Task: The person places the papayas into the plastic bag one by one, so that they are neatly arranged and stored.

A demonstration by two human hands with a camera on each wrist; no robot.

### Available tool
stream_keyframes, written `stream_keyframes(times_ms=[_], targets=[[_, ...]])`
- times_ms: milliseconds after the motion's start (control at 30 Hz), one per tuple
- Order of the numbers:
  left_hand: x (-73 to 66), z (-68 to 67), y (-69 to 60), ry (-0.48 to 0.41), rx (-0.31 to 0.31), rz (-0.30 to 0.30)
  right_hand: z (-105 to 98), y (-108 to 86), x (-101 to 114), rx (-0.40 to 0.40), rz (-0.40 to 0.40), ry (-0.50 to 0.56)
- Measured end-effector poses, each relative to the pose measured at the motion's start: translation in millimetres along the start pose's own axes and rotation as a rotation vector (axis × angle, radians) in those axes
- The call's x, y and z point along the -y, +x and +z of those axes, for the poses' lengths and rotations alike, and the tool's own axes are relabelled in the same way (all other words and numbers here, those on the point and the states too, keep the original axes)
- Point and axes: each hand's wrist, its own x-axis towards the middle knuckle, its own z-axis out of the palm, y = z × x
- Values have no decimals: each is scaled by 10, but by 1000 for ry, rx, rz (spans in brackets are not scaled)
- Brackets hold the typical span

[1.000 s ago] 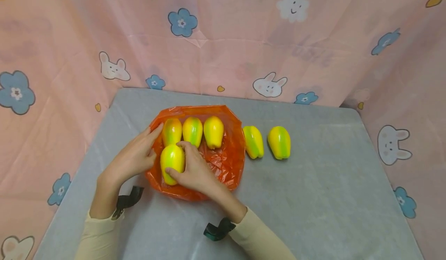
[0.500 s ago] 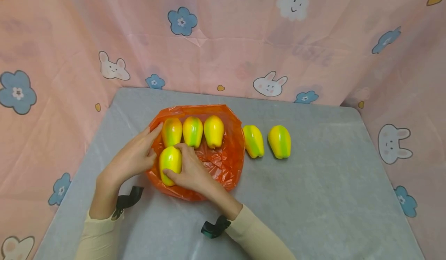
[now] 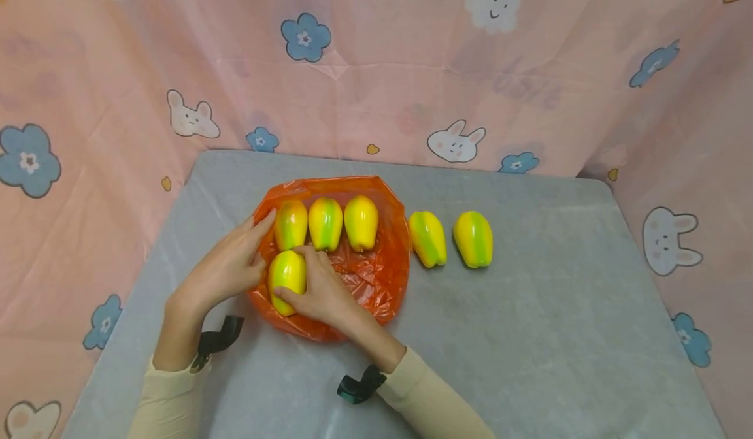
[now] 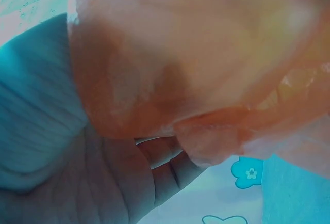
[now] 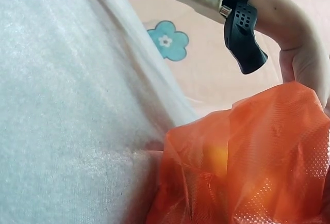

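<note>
An orange plastic bag point(image 3: 388, 276) lies spread wide on the table, its rim raised around several yellow papayas. Along its back sit three of them: a left papaya point(image 3: 291, 225), a middle papaya point(image 3: 325, 223) and a right papaya point(image 3: 361, 223). My right hand point(image 3: 323, 292) grips another papaya point(image 3: 287, 279) at the bag's front left, thumb and fingers on its right side. At the left rim, my left hand point(image 3: 226, 266) holds the bag. In the left wrist view, orange plastic point(image 4: 154, 90) covers part of the left palm and fingers. The right wrist view shows the bag's outer side point(image 5: 273, 152).
Two more papayas lie on the grey table point(image 3: 559, 295) right of the bag: a nearer papaya point(image 3: 428, 238) next to the rim and a farther papaya point(image 3: 473, 239). Pink printed cloth point(image 3: 376, 86) hangs behind and at both sides.
The right hand has shifted the gripped papaya slightly left and toward the person, then kept it there. The left hand has stayed at the bag's rim.
</note>
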Motion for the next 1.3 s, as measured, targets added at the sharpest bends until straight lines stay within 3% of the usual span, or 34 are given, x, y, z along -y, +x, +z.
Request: stream_keyframes(times_ms=[467, 867, 1033, 1300], targets=[[14, 23, 13, 1, 5, -4, -152, -111, 2, 33, 25, -3], [28, 17, -40, -14, 0, -36, -498, -295, 170, 26, -62, -12], [19, 12, -24, -16, 6, -37, -658, -360, 134, -29, -111, 58], [19, 1, -1, -18, 27, -37, -1005, -405, -21, -165, -266, 186]])
